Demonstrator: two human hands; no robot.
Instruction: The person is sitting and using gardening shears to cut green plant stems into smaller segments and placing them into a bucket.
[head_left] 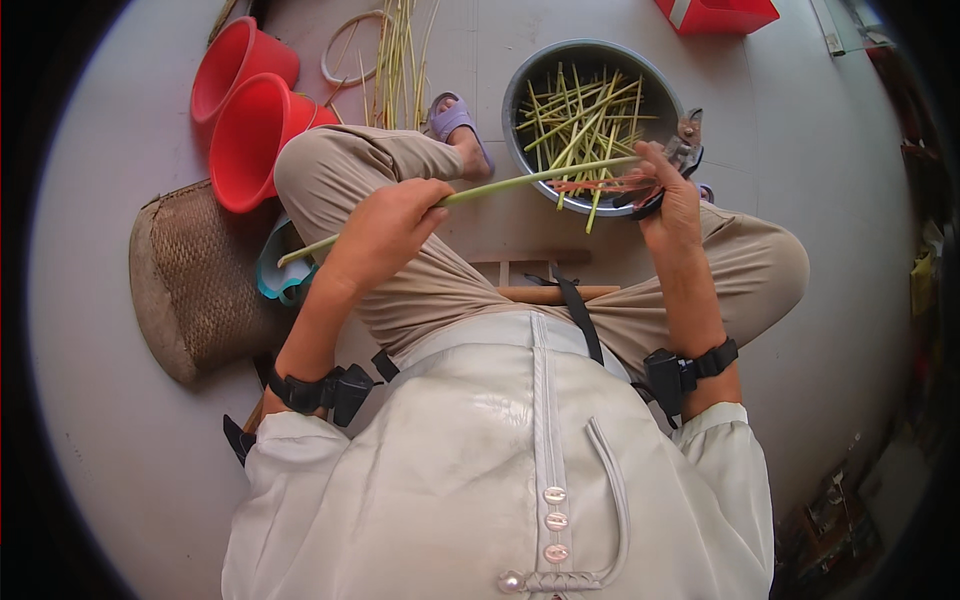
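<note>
A long green stalk [520, 182] slants across in front of me, its lower left end past my left forearm. My left hand [402, 220] is closed round it. My right hand [668, 192], at the stalk's upper right end, grips a pair of pruning shears [685, 150] whose metal head points up and away. Its fingers and thumb are also at the stalk's tip, but whether they pinch it I cannot tell. Thin reddish strands [605, 186] show blurred beside the hand. Just beyond stands a grey metal basin [520, 85] holding several cut green stalk pieces [590, 115].
Two red buckets [235, 150] lie tilted at the far left, above a woven basket [205, 280]. Long thin stalks [402, 65] and a pale ring [328, 55] are on the floor ahead. A red box [720, 14] stands at the far right. My foot wears a purple slipper [448, 117].
</note>
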